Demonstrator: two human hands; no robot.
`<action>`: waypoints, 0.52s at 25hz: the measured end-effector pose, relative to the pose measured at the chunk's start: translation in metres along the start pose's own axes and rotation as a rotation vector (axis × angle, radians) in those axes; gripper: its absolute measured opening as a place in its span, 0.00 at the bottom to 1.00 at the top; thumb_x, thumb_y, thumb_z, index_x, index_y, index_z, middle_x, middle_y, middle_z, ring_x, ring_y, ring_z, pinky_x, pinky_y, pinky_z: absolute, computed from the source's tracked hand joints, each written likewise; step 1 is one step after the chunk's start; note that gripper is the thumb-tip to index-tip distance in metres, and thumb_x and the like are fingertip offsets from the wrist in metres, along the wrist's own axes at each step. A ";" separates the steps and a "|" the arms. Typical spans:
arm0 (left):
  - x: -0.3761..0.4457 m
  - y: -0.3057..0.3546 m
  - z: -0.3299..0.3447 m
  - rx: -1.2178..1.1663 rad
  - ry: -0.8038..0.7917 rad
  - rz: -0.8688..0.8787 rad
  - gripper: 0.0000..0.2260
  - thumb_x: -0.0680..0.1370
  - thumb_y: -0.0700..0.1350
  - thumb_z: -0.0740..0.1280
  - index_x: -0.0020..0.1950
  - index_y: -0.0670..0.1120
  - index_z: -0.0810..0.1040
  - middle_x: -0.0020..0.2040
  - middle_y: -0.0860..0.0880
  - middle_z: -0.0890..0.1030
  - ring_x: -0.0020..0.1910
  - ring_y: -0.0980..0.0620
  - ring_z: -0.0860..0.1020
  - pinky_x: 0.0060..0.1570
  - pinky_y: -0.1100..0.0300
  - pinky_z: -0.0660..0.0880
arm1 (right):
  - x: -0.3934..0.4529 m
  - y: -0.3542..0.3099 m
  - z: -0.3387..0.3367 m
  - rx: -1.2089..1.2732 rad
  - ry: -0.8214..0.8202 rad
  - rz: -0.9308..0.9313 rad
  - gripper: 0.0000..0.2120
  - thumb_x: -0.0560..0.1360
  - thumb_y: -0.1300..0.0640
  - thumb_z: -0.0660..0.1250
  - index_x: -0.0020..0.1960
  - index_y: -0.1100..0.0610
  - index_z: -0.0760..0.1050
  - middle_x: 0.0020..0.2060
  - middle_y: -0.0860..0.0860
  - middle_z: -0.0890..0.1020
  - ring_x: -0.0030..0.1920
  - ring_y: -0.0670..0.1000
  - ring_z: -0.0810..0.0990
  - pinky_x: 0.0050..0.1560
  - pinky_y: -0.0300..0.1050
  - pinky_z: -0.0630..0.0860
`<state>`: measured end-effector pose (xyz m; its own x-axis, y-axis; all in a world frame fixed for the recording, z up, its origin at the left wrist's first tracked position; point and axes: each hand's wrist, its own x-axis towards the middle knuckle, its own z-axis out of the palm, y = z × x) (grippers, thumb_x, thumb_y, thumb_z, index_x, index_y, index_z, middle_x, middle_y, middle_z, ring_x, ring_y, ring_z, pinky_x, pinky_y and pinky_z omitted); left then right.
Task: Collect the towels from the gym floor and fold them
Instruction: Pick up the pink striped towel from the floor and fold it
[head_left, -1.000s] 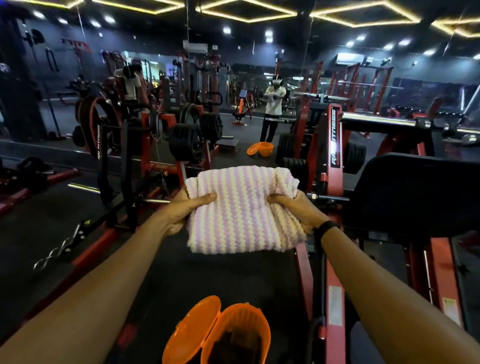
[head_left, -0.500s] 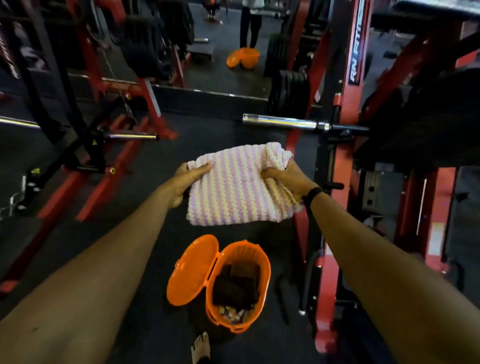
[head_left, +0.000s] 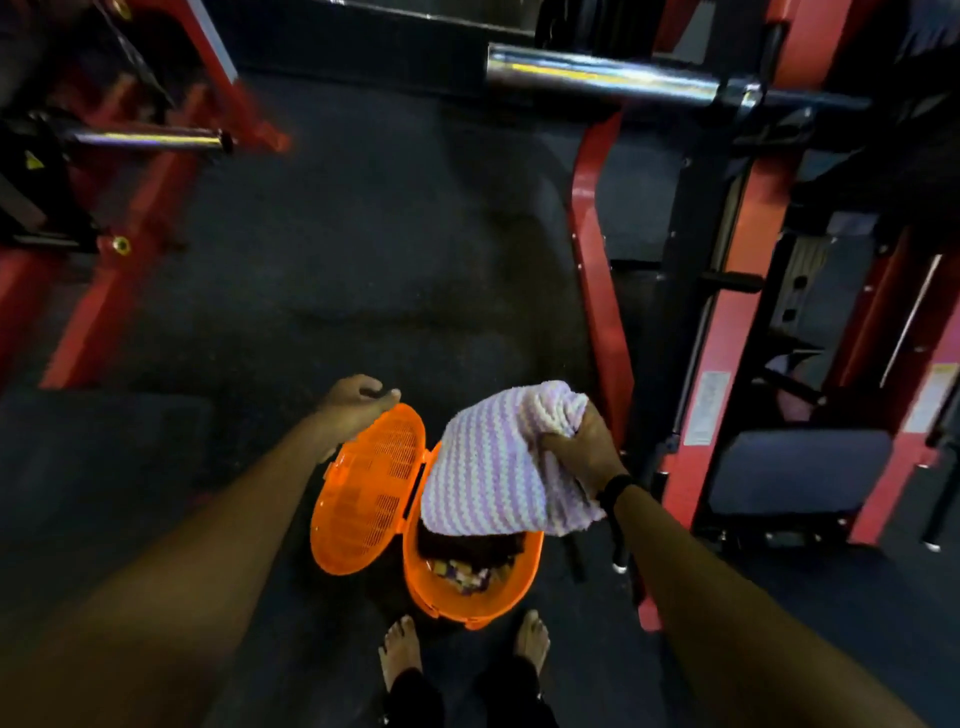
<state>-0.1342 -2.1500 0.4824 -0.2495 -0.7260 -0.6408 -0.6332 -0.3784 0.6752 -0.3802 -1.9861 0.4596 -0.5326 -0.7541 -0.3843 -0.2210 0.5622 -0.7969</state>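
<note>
Towel (head_left: 488, 467) — one, striped, pinched by right hand (head_left: 582, 452) fingers above one orange basket (head_left: 511, 587); left hand (head_left: 353, 405) loosely curled, empty.

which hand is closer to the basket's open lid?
Left. The left hand sits at the top edge of the open lid, holding nothing. The right hand is over the orange basket, its grip on the folded striped towel.

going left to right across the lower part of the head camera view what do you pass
Left hand, open above the lid → open orange lid → folded purple-and-white striped towel over the orange basket → right hand gripping the towel → red machine frame → dark seat pad.
</note>
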 end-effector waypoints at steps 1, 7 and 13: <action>0.018 -0.009 0.011 0.024 -0.008 0.005 0.19 0.78 0.50 0.66 0.66 0.45 0.72 0.59 0.44 0.77 0.57 0.45 0.76 0.50 0.55 0.72 | 0.013 0.022 0.008 0.016 -0.001 0.040 0.26 0.54 0.43 0.72 0.48 0.51 0.71 0.48 0.55 0.80 0.51 0.53 0.79 0.55 0.59 0.76; 0.091 -0.068 0.074 0.205 -0.092 0.036 0.16 0.77 0.47 0.67 0.63 0.43 0.74 0.57 0.43 0.79 0.54 0.46 0.77 0.51 0.57 0.72 | 0.067 0.105 0.030 -0.155 -0.032 0.255 0.48 0.62 0.50 0.79 0.73 0.55 0.56 0.60 0.53 0.72 0.62 0.53 0.72 0.65 0.55 0.70; 0.130 -0.116 0.136 0.484 -0.190 0.175 0.21 0.74 0.55 0.68 0.61 0.45 0.74 0.57 0.39 0.80 0.56 0.44 0.78 0.53 0.55 0.72 | 0.088 0.181 0.050 -0.525 -0.159 0.259 0.47 0.70 0.41 0.69 0.78 0.57 0.48 0.74 0.61 0.58 0.72 0.64 0.60 0.69 0.56 0.63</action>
<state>-0.1927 -2.1224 0.2711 -0.4808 -0.6206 -0.6195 -0.8242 0.0787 0.5608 -0.4267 -1.9674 0.2580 -0.5029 -0.5888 -0.6328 -0.4953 0.7963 -0.3474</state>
